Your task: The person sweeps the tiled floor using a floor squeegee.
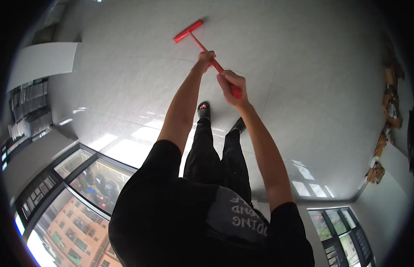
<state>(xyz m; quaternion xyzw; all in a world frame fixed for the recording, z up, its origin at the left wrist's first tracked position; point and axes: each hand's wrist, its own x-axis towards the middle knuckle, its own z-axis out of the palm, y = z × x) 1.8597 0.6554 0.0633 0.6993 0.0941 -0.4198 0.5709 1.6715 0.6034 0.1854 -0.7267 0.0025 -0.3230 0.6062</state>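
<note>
A red floor squeegee [188,30] with a long narrow head rests on the grey floor ahead of my feet. My left hand [206,59] is closed round the middle of its handle. Further back, my right hand [233,87] wraps round the thick grip at the handle's near end. The handle slants from upper left to lower right, and the head lies nearly square across it.
Grey tiled floor [296,58] spreads around me. A white panel [42,62] and stacked dark items [31,109] stand at left. Large windows [87,178] are at lower left. Cardboard pieces [389,107] line the right wall.
</note>
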